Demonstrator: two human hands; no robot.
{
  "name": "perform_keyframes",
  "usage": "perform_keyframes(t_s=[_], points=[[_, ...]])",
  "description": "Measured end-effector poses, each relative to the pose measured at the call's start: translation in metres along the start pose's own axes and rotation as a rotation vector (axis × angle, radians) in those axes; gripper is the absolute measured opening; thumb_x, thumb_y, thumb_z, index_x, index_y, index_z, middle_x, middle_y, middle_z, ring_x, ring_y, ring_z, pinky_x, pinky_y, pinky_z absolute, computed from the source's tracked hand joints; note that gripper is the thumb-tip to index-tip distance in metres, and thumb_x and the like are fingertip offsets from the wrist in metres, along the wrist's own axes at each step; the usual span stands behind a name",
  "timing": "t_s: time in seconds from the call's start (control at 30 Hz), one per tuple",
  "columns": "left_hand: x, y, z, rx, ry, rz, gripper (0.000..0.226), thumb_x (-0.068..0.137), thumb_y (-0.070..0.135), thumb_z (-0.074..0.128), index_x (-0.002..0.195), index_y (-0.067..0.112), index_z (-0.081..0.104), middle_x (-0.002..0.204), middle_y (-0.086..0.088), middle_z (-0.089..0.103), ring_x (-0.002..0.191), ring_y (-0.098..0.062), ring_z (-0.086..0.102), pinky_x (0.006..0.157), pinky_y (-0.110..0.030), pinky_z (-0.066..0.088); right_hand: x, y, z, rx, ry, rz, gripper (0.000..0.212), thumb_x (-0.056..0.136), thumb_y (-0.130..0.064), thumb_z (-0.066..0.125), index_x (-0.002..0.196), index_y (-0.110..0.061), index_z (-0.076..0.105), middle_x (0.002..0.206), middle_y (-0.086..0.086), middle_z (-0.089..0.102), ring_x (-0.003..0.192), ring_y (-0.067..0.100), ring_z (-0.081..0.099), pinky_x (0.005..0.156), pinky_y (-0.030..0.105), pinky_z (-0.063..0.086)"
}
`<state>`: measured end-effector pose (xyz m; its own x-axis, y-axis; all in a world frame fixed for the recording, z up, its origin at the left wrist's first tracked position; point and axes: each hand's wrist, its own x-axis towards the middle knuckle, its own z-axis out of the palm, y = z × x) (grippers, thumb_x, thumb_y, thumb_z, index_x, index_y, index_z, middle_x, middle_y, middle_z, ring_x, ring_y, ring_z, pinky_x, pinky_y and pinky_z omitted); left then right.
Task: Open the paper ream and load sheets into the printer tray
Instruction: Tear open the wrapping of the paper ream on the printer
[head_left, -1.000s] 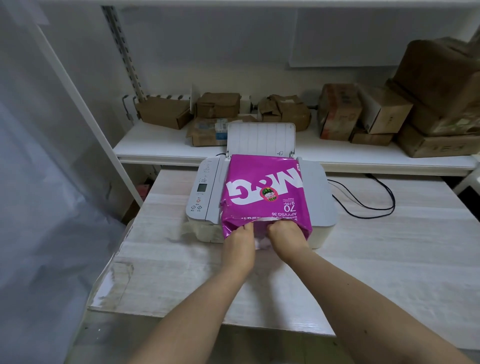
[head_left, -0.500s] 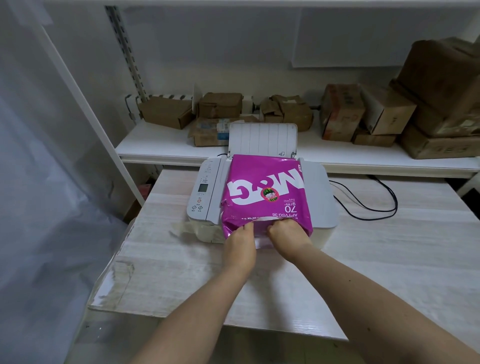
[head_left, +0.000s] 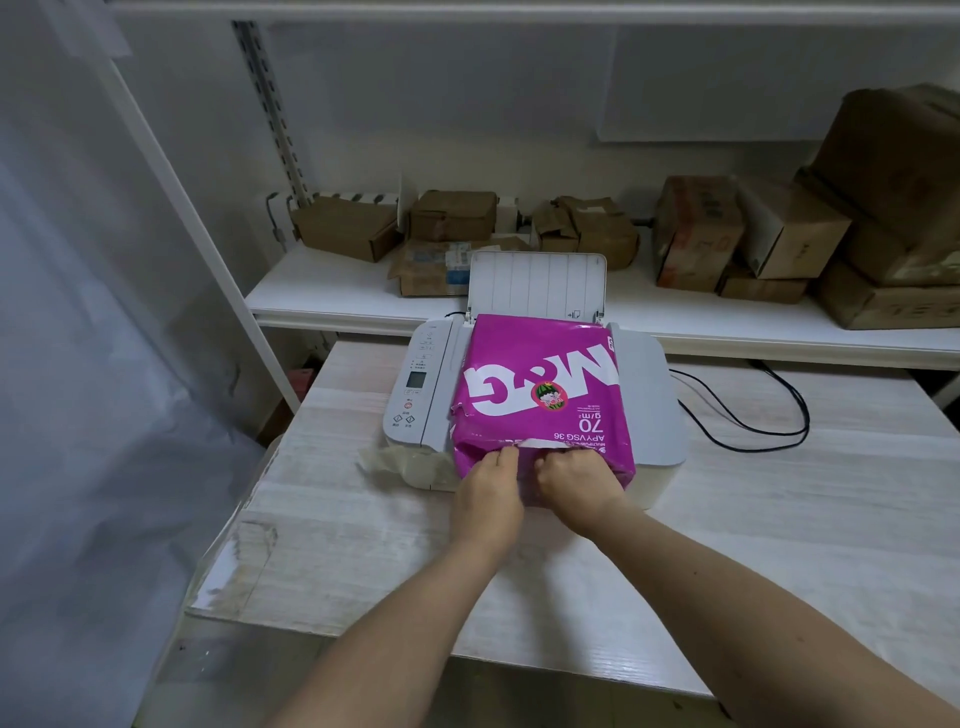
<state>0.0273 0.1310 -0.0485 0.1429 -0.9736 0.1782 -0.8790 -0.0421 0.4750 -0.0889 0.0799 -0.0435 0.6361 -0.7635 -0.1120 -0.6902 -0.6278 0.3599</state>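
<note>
Ream (head_left: 540, 395) sits flat on the printer (head_left: 654, 415), w/ its near end facing me so I can tear it. My left hand (head_left: 488, 488) & right hand (head_left: 571, 480) both pinch the wrapper flap, side by side, prob. to pull it apart.

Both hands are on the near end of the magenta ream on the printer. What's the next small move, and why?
Probably pull the two hands apart to widen the tear. The left hand and right hand pinch the near flap of the magenta paper ream wrapper, where a thin white strip shows. The ribbed white rear printer tray stands open with no sheets in it.
</note>
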Motion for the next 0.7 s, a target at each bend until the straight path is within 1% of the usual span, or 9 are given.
perform_keyframes(t_s=[0.1, 0.17, 0.2, 0.27, 0.3, 0.37, 0.47, 0.6, 0.7], points=[[-0.002, -0.007, 0.003, 0.110, -0.001, 0.079, 0.018, 0.067, 0.008, 0.041, 0.068, 0.012, 0.059, 0.066, -0.005, 0.061, 0.057, -0.025, 0.059, 0.046, -0.030, 0.042, 0.002, -0.002, 0.004, 0.101, -0.004, 0.086, 0.020, 0.061, -0.022, 0.086, 0.067, -0.011, 0.071, 0.058, 0.006, 0.068, 0.047, 0.021, 0.065, 0.045, 0.026, 0.052], [-0.005, -0.012, 0.004, 0.187, -0.080, 0.101, 0.014, 0.063, 0.012, 0.042, 0.057, 0.014, 0.055, 0.056, -0.002, 0.056, 0.049, -0.021, 0.056, 0.039, -0.026, 0.038, 0.007, -0.004, 0.006, 0.157, 0.043, 0.152, 0.031, 0.036, -0.017, 0.094, 0.043, -0.015, 0.064, 0.038, 0.000, 0.055, 0.029, 0.017, 0.052, 0.032, 0.020, 0.043], [-0.007, -0.014, 0.002, 0.218, -0.133, 0.103, 0.010, 0.060, 0.013, 0.048, 0.054, 0.015, 0.055, 0.052, -0.001, 0.055, 0.046, -0.021, 0.056, 0.036, -0.024, 0.037, 0.006, -0.005, 0.002, 0.148, 0.044, 0.170, 0.027, 0.041, -0.016, 0.092, 0.046, -0.015, 0.066, 0.041, 0.001, 0.058, 0.033, 0.018, 0.055, 0.035, 0.022, 0.045], [-0.010, -0.019, 0.009, 0.269, -0.225, 0.098, 0.011, 0.048, 0.014, 0.068, 0.053, 0.017, 0.059, 0.050, 0.001, 0.057, 0.043, -0.019, 0.057, 0.035, -0.021, 0.038, 0.003, -0.007, -0.007, 0.211, -0.001, 0.165, 0.008, 0.079, -0.013, 0.071, 0.084, -0.007, 0.073, 0.078, 0.010, 0.072, 0.070, 0.024, 0.069, 0.064, 0.032, 0.055], [-0.012, -0.021, 0.013, 0.278, -0.264, 0.101, 0.019, 0.043, 0.014, 0.075, 0.055, 0.017, 0.060, 0.051, 0.000, 0.058, 0.044, -0.019, 0.058, 0.036, -0.021, 0.039, 0.005, -0.006, -0.005, 0.226, 0.006, 0.184, 0.019, 0.090, -0.007, 0.054, 0.103, -0.005, 0.069, 0.098, 0.011, 0.071, 0.088, 0.026, 0.068, 0.080, 0.033, 0.053], [-0.015, -0.021, 0.019, 0.285, -0.273, 0.105, 0.023, 0.047, 0.020, 0.078, 0.065, 0.016, 0.064, 0.056, -0.001, 0.061, 0.048, -0.019, 0.059, 0.040, -0.022, 0.043, 0.009, -0.003, -0.002, 0.287, 0.039, 0.190, 0.029, 0.095, -0.001, 0.042, 0.116, -0.006, 0.062, 0.114, 0.011, 0.066, 0.101, 0.026, 0.063, 0.092, 0.033, 0.048], [-0.018, -0.020, 0.025, 0.372, -0.284, 0.165, 0.035, 0.051, 0.030, 0.075, 0.082, 0.014, 0.069, 0.064, 0.000, 0.065, 0.053, -0.018, 0.063, 0.044, -0.023, 0.047, 0.008, -0.001, -0.002, 0.319, 0.025, 0.183, 0.031, 0.095, -0.001, 0.041, 0.119, -0.006, 0.060, 0.116, 0.011, 0.066, 0.104, 0.026, 0.064, 0.095, 0.034, 0.050], [-0.016, -0.013, 0.026, 0.439, -0.262, 0.124, 0.039, 0.048, 0.029, 0.075, 0.082, 0.010, 0.071, 0.065, -0.002, 0.067, 0.053, -0.017, 0.064, 0.046, -0.022, 0.049, 0.001, 0.001, -0.003, 0.308, -0.012, 0.129, 0.027, 0.095, -0.003, 0.043, 0.117, -0.005, 0.060, 0.113, 0.013, 0.067, 0.100, 0.028, 0.066, 0.089, 0.037, 0.054], [-0.017, -0.009, 0.023, 0.446, -0.300, 0.035, 0.039, 0.078, 0.017, 0.058, 0.115, 0.003, 0.059, 0.103, -0.013, 0.066, 0.091, -0.028, 0.066, 0.076, -0.033, 0.052, -0.009, 0.000, -0.002, 0.153, 0.014, -0.024, 0.025, 0.096, -0.003, 0.043, 0.118, -0.004, 0.055, 0.112, 0.011, 0.065, 0.099, 0.025, 0.065, 0.085, 0.034, 0.054]])
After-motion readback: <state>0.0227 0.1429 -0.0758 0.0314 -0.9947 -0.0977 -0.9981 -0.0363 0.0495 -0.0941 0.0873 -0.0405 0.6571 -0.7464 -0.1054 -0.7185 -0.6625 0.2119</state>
